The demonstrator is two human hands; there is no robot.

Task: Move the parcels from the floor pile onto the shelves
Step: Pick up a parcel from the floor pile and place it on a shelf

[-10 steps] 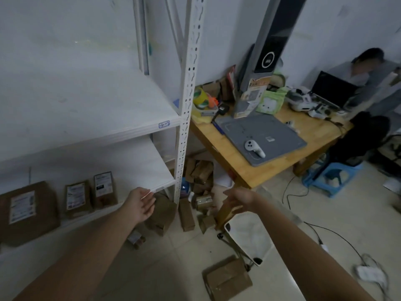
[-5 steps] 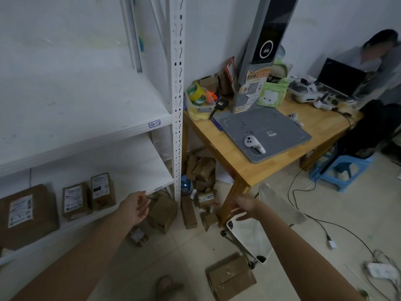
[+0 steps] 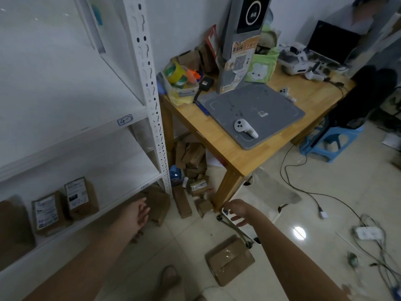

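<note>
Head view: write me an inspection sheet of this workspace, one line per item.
Surface: tiled floor; white lower shelf, bare at its right end.
Job's things: floor pile of brown parcels under the table; flat parcel lying apart, nearer the camera; shelved parcels, at least three, on the lower shelf.
Clutter: grey mat with white controller on it, and a tape tub, all on the table.
Grips: left hand open, empty, by the shelf edge; right hand open, empty, near the table leg.
Cables: black cable trailing over the floor; power strip at right.
Surroundings: blue stool; person at a laptop.
</note>
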